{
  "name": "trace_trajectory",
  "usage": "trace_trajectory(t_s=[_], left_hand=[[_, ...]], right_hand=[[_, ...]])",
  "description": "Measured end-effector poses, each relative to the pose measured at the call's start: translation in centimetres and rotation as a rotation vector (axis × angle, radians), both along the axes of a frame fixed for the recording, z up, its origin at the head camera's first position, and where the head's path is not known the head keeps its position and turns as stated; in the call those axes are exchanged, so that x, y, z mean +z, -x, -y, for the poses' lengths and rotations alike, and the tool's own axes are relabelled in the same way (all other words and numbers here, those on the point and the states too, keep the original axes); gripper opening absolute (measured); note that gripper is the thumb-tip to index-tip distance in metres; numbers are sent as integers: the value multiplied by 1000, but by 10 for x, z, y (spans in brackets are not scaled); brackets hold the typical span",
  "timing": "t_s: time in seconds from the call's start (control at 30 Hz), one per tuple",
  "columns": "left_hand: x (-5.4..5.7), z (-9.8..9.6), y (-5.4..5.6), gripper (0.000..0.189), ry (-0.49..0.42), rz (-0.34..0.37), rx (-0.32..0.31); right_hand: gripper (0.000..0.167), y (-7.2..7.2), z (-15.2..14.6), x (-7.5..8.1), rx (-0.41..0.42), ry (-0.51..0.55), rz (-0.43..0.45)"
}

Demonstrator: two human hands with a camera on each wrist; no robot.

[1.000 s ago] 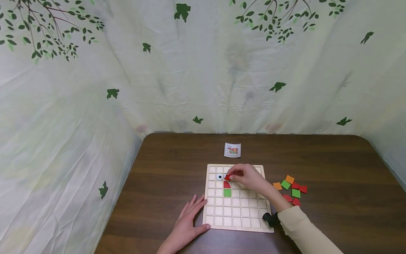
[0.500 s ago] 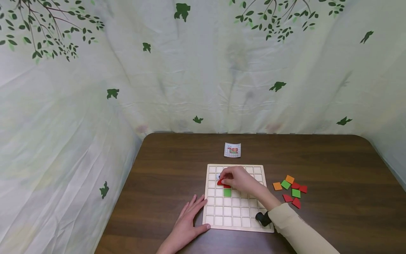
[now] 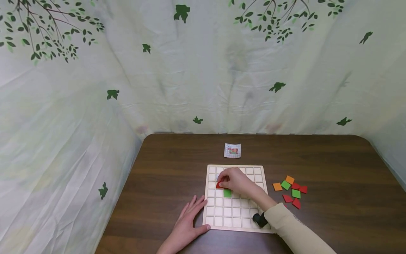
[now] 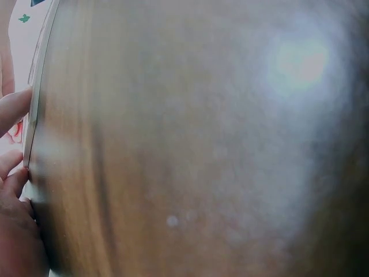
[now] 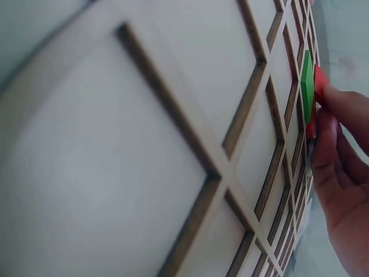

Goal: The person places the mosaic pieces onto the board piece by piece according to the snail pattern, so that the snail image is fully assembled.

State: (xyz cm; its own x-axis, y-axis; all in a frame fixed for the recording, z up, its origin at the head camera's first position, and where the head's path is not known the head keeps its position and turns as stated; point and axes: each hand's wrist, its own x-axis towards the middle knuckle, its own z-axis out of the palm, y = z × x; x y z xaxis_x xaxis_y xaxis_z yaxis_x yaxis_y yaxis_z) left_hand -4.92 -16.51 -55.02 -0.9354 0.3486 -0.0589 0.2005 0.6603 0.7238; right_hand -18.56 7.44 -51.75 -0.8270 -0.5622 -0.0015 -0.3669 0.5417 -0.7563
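A wooden grid board (image 3: pixel 236 222) with white square cells lies on the table. My right hand (image 3: pixel 236 180) pinches a red tile (image 3: pixel 218 185) between thumb and fingers, over the upper left of the board. In the right wrist view the red tile (image 5: pixel 320 83) shows at the fingertips, behind a green square tile (image 5: pixel 308 86) set in the grid. The same green tile (image 3: pixel 227 193) sits just below my right hand in the head view. My left hand (image 3: pixel 187 225) rests with spread fingers at the board's left edge, fingertips and thumb touching the frame.
Loose tiles lie right of the board: orange squares (image 3: pixel 277 186), green squares (image 3: pixel 296 193) and several red pieces (image 3: pixel 296 203). Beyond the board lies a small pattern card (image 3: pixel 232 150). A black wrist camera (image 3: pixel 260 220) hangs under the right sleeve. A pale curtain (image 3: pixel 215 70) backs the brown table (image 3: pixel 171 165).
My right hand has moved left and slightly nearer with the red tile, now covering the white eye tile and a red tile placed on the board. My left hand has stayed still.
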Motion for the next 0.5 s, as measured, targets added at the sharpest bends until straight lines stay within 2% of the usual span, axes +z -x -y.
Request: trace_trajectory(t_s=[0.2, 0.5], left_hand=[[0, -1, 0, 75, -1, 2, 1], [1, -1, 0, 75, 5, 4, 6]], right_hand=[[3, -1, 0, -2, 4, -30, -37], [8, -2, -2, -1, 21, -53, -67]])
